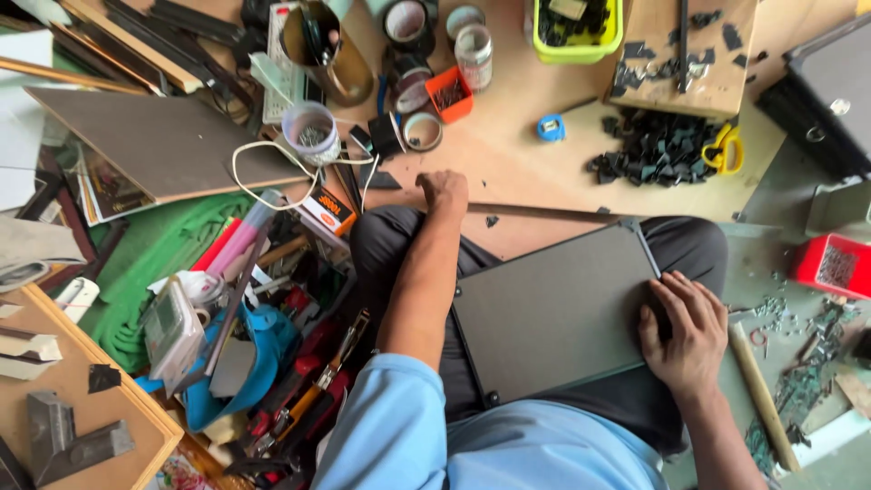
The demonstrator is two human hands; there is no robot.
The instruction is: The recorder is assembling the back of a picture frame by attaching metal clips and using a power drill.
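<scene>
A yellow tub (577, 32) sits far back on the wooden floor, full of dark bits. To its right is a wooden board (694, 54) with black pieces on it. Near that is a pile of black corners (655, 150), and yellow scissors (724, 150) touch the pile. A small blue tape (550, 128) lies left of the pile. An orange box (450, 93) of nails sits far back, beside a glass jar (474, 54) and rolls of tape (407, 20). A clear cup (311, 132) stands left of them. A red box (835, 266) is at the right. Green cloth (154, 259) and a blue tool (259, 349) lie at the left.
</scene>
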